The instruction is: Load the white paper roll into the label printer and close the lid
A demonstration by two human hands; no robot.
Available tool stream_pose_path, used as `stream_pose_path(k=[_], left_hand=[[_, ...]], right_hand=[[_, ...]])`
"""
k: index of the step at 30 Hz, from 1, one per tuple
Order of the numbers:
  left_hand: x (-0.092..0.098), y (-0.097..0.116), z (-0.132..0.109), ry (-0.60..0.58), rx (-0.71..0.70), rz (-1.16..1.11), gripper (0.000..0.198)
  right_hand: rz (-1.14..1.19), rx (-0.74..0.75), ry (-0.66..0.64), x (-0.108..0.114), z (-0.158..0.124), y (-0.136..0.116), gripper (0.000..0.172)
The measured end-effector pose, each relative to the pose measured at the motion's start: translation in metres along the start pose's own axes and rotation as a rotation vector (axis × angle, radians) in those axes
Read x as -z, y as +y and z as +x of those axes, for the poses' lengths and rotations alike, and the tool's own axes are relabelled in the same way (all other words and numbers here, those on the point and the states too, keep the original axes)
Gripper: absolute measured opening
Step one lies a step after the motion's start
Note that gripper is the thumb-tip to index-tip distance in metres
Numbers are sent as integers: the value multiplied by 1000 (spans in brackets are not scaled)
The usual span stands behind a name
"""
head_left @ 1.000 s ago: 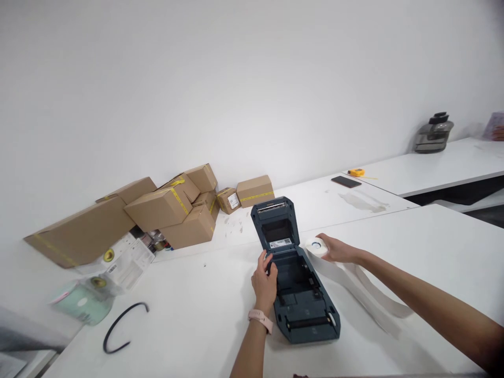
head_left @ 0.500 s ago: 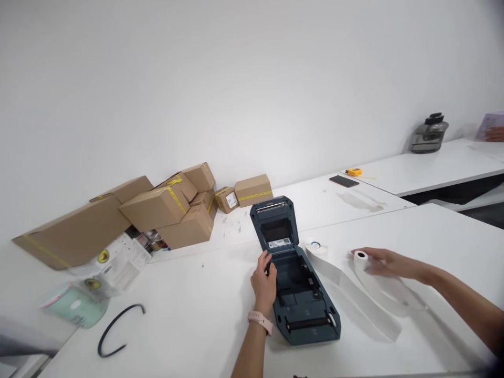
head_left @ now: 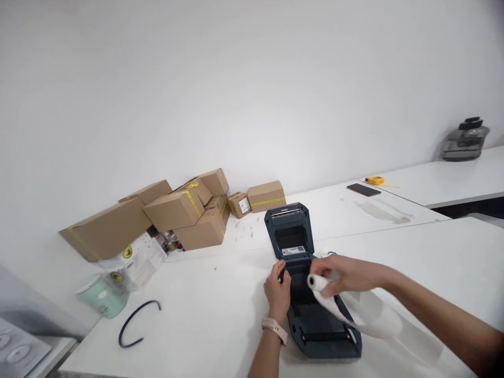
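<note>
A dark blue label printer [head_left: 292,231] stands on the white table [head_left: 205,320] with its lid tilted up and its paper bay exposed. My left hand [head_left: 277,292], a pink watch on its wrist, grips the printer's left edge with curled fingers. My right hand [head_left: 343,273] holds a white paper roll [head_left: 315,282] over the open bay. A long loose strip of white paper [head_left: 378,323] trails from the roll to the right, across the printer's right side and onto the table.
Several cardboard boxes [head_left: 173,210] are piled against the wall at the left, with packets and a mint green roll [head_left: 103,295] in front. A black curved cable [head_left: 136,323] lies on the table. Behind are a phone [head_left: 363,189], a yellow tape measure [head_left: 374,180] and a grey device [head_left: 465,140].
My right hand left one roll beside the printer, picked up another from the table on the right and carried it left over the open bay. My left hand stayed on the printer.
</note>
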State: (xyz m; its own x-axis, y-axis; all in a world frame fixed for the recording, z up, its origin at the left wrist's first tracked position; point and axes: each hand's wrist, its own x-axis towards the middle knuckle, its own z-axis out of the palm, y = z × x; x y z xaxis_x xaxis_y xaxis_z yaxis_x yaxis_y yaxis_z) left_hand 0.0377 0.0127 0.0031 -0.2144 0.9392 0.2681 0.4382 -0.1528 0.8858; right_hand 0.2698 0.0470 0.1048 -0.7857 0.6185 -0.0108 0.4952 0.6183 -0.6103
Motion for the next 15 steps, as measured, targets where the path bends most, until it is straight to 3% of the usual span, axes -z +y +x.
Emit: stream_pose_path(k=[2,5,12,15], left_hand=[[0,1,0,-2,0,15,36],[1,3,0,-6,0,44,36],[1,9,1,-19,22,132,36],[0,10,-1,-28,19,160,39]], right_hand=[[-178,-6,-81,-15,33,-12,18],[-336,-55,-144,-38,65,-8,14],[-366,-110,-53,-70,80,18,14],[-283,-96,61,-76,83,27,29]])
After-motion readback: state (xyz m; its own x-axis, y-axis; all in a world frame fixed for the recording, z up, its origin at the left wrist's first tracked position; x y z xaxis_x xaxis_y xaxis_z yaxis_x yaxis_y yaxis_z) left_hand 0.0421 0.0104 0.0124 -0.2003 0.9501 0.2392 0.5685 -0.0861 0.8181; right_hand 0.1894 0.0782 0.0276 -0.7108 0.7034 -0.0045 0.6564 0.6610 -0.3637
